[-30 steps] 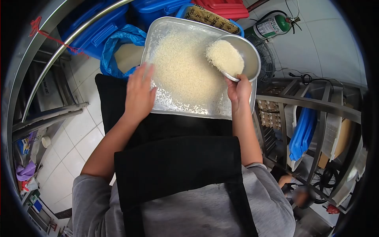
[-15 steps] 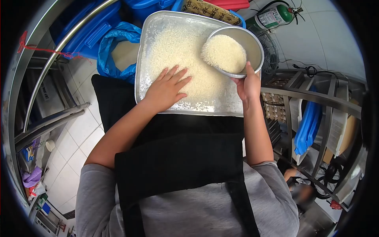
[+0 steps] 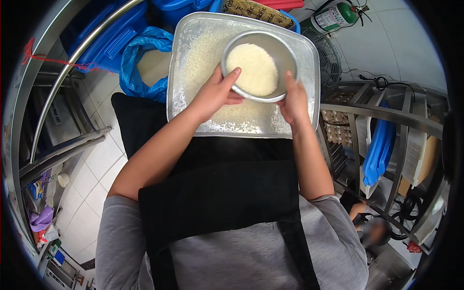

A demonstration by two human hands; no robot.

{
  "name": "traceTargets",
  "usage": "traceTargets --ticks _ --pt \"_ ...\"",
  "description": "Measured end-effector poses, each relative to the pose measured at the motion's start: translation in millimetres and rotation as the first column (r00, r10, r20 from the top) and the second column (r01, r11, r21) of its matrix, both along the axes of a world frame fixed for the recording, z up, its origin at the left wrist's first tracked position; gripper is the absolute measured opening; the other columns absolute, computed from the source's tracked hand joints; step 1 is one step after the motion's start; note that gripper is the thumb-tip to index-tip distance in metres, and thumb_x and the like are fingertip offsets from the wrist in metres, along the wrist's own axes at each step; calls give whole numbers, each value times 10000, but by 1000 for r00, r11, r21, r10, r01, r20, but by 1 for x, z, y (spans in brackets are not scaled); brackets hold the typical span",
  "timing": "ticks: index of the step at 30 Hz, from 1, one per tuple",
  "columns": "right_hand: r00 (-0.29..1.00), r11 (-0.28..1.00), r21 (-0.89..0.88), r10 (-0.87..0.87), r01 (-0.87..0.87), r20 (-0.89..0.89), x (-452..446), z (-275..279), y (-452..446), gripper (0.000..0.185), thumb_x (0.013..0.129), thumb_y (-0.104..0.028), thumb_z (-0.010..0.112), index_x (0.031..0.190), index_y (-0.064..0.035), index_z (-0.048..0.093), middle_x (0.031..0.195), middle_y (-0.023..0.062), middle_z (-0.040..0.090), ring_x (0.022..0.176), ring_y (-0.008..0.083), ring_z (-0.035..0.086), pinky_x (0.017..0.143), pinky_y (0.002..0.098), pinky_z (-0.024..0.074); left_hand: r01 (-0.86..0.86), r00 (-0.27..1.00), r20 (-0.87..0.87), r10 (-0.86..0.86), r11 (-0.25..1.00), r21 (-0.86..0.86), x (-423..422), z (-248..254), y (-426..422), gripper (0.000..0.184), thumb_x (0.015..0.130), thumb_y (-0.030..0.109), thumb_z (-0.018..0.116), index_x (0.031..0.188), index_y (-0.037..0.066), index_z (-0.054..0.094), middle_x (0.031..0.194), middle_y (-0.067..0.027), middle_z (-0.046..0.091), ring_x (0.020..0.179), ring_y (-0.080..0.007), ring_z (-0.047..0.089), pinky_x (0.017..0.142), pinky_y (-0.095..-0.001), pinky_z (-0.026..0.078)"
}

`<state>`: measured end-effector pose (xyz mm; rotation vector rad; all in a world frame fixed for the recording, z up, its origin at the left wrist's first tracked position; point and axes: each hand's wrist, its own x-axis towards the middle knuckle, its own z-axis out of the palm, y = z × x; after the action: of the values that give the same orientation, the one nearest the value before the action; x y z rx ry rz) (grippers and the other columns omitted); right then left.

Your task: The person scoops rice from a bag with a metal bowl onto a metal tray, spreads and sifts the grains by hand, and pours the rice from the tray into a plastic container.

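Note:
A round metal bowl (image 3: 286, 53) is held between both hands above a large metal tray (image 3: 299, 118). White rice (image 3: 252, 70) lies heaped inside the bowl, mostly to its left. My left hand (image 3: 218, 92) grips the left side, thumb over the rim and fingers underneath. On the right side my right hand (image 3: 295, 99) is closed on the rim, its thumb inside the bowl. Loose rice (image 3: 198, 55) is spread over the tray's floor, thicker on the left; the bowl hides part of it.
Left of the tray stands an open blue bag (image 3: 129, 67) with pale grain inside. Blue bins (image 3: 96, 43) are behind it. A wire fan guard (image 3: 328, 60) and a green fire extinguisher (image 3: 338, 18) stand at the right, above a metal rack (image 3: 386, 116) with egg trays (image 3: 337, 128). Another person is partly visible lower right.
The bowl has moved left over the tray and sits more level. My left hand has left the rice in the tray and taken hold of the bowl's left side.

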<state>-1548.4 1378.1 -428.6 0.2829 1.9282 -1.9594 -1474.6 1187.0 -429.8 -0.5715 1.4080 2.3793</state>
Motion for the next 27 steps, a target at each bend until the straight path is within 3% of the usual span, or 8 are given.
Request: traceTargets --ticks 3,4,6,11,15,17,25,27 --pt "994 993 76 93 -89 -57 6 7 -3 514 971 -279 567 1375 -33 367 1155 162 590 803 206 673 583 307 573 -183 977 -106 184 983 28 -2 -20 6 608 958 151 501 1476 92 189 1333 -179 465 1093 -272 608 794 -391 591" --pt "847 870 490 228 44 -480 3 8 -3 598 912 -259 647 1379 -23 357 1132 174 587 789 256 674 747 357 541 -177 980 -94 174 984 -32 2 -20 6 597 948 79 447 1481 104 179 1341 -177 460 1129 -280 588 795 -405 597" --pt "485 674 657 474 338 -735 2 17 -2 687 747 -232 816 1306 -31 471 1070 181 591 871 343 645 993 386 403 -178 981 -82 175 984 -33 5 -23 6 595 950 75 448 1481 107 181 1340 -175 462 1133 -281 584 801 -403 597" --pt "806 383 917 575 -112 -141 12 62 -24 247 766 -247 783 925 -73 712 981 111 639 1097 256 565 972 384 402 -185 980 -77 181 982 -42 11 -24 7 591 956 75 450 1483 110 184 1337 -175 467 1128 -280 587 804 -403 596" --pt "272 359 846 834 395 -481 18 48 -32 149 812 -184 697 936 -114 738 851 55 692 867 200 651 999 513 352 -204 978 -59 202 979 -25 16 -24 6 572 971 86 442 1485 135 197 1328 -157 479 1109 -256 591 798 -389 586" --pt "398 389 919 836 56 -378 17 37 -32 138 826 -181 702 952 -135 735 1034 65 690 1097 240 607 1047 542 317 -194 980 -51 192 980 -45 16 -23 4 556 983 90 433 1485 149 204 1337 -147 473 1110 -248 586 815 -390 577" --pt "138 567 803 794 181 -592 17 12 -43 97 784 -180 724 774 -90 691 815 41 685 813 203 645 970 473 395 -232 969 -94 230 973 -7 18 -28 5 558 960 82 449 1469 137 227 1291 -143 505 1064 -231 608 737 -359 589" --pt "149 559 784 780 271 -608 12 19 -27 244 790 -192 736 994 -85 654 945 105 663 809 252 641 911 441 452 -220 973 -79 219 976 -3 20 -26 3 553 973 81 439 1475 140 215 1319 -144 485 1096 -242 595 776 -382 586"
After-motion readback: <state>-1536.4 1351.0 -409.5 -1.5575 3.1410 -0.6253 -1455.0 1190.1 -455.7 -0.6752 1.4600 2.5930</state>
